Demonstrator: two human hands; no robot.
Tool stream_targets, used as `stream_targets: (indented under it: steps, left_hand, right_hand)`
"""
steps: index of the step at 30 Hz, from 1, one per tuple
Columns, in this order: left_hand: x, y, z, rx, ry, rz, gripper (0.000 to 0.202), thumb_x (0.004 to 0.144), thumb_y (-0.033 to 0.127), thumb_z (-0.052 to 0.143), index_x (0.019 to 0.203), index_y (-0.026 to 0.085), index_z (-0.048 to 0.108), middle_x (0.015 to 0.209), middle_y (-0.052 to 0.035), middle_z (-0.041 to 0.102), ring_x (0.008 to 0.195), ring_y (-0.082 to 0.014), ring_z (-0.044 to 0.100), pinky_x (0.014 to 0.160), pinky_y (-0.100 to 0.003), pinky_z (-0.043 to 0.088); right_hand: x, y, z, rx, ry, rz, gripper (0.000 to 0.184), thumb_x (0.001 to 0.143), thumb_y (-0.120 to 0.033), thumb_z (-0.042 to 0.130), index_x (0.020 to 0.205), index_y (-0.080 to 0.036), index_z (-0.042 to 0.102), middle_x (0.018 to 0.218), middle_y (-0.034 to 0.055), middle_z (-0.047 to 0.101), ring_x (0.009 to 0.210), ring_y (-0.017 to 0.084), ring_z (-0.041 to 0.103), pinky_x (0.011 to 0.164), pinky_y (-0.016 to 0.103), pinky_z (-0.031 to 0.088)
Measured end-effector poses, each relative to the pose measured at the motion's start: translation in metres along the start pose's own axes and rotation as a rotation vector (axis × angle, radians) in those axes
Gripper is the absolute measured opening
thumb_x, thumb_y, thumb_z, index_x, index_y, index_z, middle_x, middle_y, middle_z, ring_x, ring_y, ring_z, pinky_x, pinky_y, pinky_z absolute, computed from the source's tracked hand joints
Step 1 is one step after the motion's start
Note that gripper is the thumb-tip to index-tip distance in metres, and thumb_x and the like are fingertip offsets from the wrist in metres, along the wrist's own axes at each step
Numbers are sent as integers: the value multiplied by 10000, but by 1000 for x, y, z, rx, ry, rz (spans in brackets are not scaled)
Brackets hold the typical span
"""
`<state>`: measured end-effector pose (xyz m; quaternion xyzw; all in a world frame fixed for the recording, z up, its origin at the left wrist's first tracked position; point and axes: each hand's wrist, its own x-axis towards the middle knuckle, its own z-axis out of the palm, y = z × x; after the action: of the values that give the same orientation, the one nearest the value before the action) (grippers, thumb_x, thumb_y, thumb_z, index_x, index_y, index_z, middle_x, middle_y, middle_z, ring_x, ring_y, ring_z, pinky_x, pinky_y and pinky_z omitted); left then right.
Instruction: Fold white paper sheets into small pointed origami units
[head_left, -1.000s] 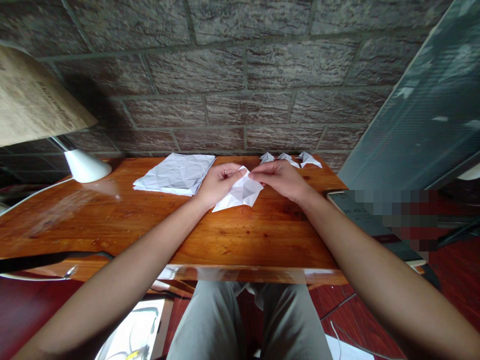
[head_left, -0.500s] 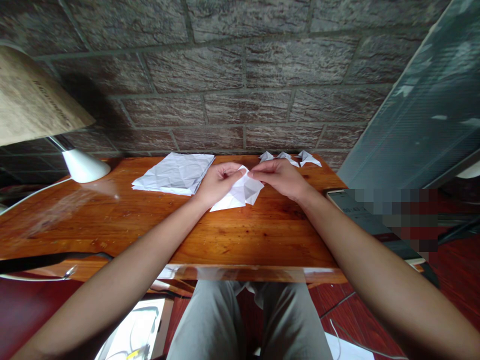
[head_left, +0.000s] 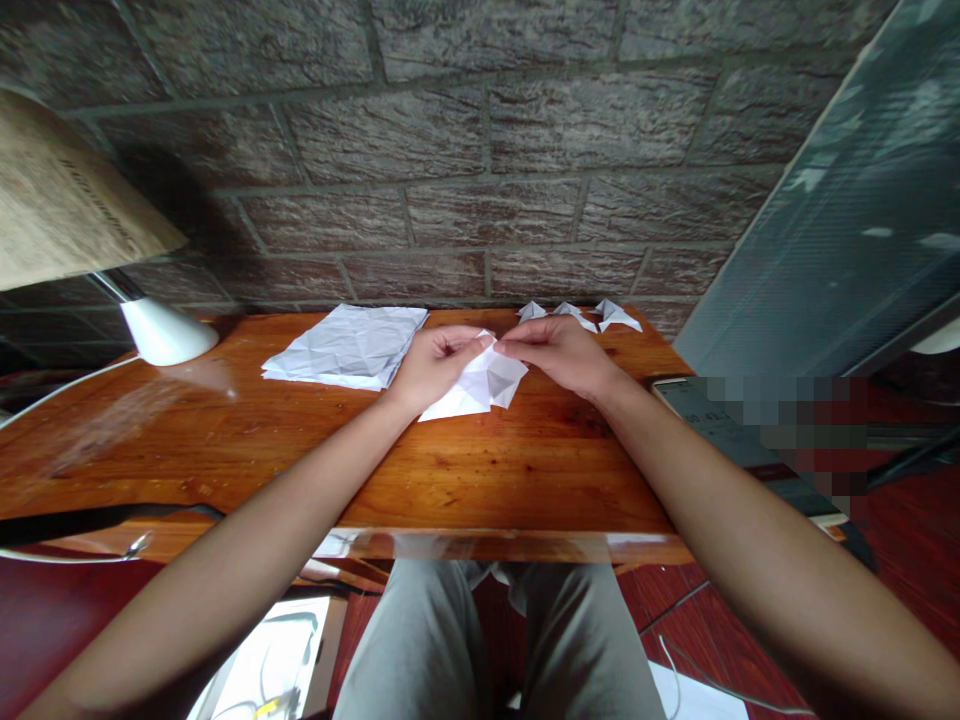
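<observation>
Between my hands, just over the middle of the wooden desk, is a white sheet of paper (head_left: 466, 392) with several folds and a raised, shaded flap. My left hand (head_left: 435, 368) grips its upper left part, thumb on top and fingers behind. With thumb and fingertips, my right hand (head_left: 559, 352) pinches the upper right corner of the same sheet. The fingertips of both hands nearly meet at the top. A stack of creased white paper (head_left: 346, 345) lies beside my left hand. Behind my right hand stand three small folded paper pieces (head_left: 618, 315).
A lamp with a white base (head_left: 166, 333) and a brown paper shade (head_left: 75, 190) stands at the left. The brick wall (head_left: 442, 210) rises behind the desk (head_left: 517, 480). At the right lies a phone-like device (head_left: 720, 430), and a dark strap (head_left: 105, 520) crosses the desk's left edge.
Almost nothing differs. Both hands keep the same hold on the folded sheet, and the whole view has shifted very slightly.
</observation>
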<state>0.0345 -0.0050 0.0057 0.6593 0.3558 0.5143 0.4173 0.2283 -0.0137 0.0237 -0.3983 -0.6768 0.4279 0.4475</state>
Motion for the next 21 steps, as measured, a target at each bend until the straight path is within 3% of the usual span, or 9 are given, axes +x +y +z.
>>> stream_targets:
  steps: [12, 18, 21]
  left_hand:
    - [-1, 3, 1, -28, -26, 5, 368, 700, 508, 807, 836, 168, 772, 833, -60, 769, 733, -170, 660, 680, -276, 505]
    - [0, 1, 0, -11, 23, 11, 351, 754, 518, 753, 778, 167, 755, 711, -13, 707, 624, -132, 576, 572, -243, 419]
    - [0, 2, -1, -11, -7, -2, 395, 775, 553, 723, 761, 159, 742, 666, -2, 674, 575, -110, 530, 535, -231, 380]
  right_hand:
    - [-1, -3, 4, -20, 5, -56, 301, 684, -446, 793, 765, -160, 753, 770, 37, 734, 695, 153, 612, 688, 296, 483]
    - [-1, -5, 6, -34, -7, -90, 267, 715, -413, 765, 778, -153, 752, 768, 39, 731, 690, 152, 620, 686, 292, 485]
    - [-1, -4, 5, -40, -10, -105, 267, 725, -407, 756, 792, -148, 757, 779, 43, 738, 694, 154, 625, 686, 291, 490]
